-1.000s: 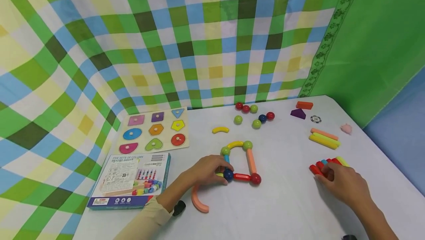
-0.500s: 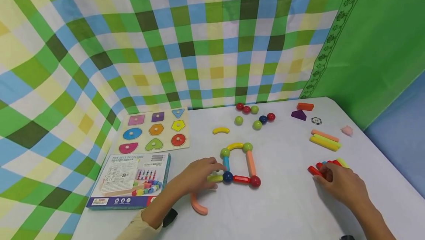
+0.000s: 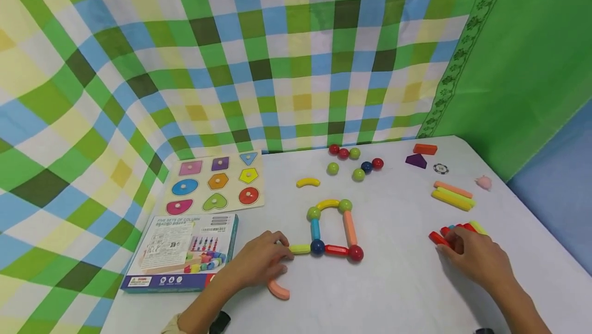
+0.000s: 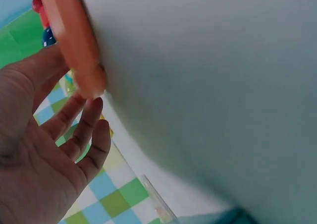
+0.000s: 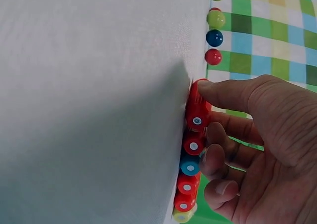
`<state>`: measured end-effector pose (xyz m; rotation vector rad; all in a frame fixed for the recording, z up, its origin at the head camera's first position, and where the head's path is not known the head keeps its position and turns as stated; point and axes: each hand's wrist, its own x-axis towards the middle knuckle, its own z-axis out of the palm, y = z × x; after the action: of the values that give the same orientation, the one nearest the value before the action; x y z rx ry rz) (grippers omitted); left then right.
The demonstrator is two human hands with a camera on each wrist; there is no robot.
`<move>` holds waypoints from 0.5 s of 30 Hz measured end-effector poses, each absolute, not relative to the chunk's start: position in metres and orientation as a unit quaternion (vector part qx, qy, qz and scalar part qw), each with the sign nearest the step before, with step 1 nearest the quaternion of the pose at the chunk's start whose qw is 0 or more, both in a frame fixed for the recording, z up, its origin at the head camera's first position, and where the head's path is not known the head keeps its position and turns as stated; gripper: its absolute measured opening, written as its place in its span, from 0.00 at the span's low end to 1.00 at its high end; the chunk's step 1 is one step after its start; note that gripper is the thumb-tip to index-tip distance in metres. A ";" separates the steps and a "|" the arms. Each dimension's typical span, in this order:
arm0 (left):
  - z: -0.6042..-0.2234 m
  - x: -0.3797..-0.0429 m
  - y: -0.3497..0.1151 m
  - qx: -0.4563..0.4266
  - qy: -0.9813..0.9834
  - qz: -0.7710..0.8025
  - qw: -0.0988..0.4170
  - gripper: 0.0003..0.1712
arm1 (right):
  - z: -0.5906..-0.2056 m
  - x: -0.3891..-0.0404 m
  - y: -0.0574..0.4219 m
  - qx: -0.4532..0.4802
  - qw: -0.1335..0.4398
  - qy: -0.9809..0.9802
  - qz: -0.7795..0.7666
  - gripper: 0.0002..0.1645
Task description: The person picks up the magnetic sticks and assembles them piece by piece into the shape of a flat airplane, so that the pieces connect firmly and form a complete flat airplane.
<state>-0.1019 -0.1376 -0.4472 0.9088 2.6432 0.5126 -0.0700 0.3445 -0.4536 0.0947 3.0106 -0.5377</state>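
Observation:
My left hand (image 3: 259, 259) is at the upper part of a salmon-coloured curved stick (image 3: 279, 291) on the white table. In the left wrist view, its thumb and loosely bent fingers are right at the rounded end of that curved stick (image 4: 74, 30). A yellow-green stick (image 3: 301, 248) just beyond it meets a blue ball (image 3: 317, 246), part of a closed outline of sticks and balls. My right hand (image 3: 483, 254) pinches a red stick (image 5: 199, 105) between thumb and index finger. Its other fingers lie against a row of short sticks, red, blue (image 5: 189, 166) and yellow-green.
Several loose balls (image 3: 358, 174) and a yellow arc (image 3: 308, 182) lie at the back. Longer sticks (image 3: 450, 200), a purple block (image 3: 416, 160), an orange-red block (image 3: 425, 149) and a pink figure (image 3: 483, 182) are at right. A shape puzzle board (image 3: 209, 169) and a box (image 3: 180, 252) stand left.
My left hand has moved left from the blue ball and yellow-green stick to the curved stick. My right hand has swung the outer red stick slightly away from its row.

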 end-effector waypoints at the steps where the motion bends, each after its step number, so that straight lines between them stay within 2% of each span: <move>1: -0.449 -0.102 -0.137 0.313 0.921 0.177 0.149 0.17 | -0.454 -0.070 0.344 0.031 0.043 0.983 -0.175 0.24; 7: -0.454 -0.105 -0.132 0.293 0.927 0.177 0.153 0.21 | -0.453 -0.073 0.344 0.038 0.059 0.983 -0.172 0.26; 15: -0.454 -0.108 -0.132 0.301 0.916 0.197 0.176 0.21 | -0.453 -0.073 0.344 0.036 0.060 0.983 -0.170 0.27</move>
<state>-0.1077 -0.1317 -0.4540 0.8528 2.5954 0.5589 -0.0727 0.3436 -0.4532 0.1085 2.9744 -0.5158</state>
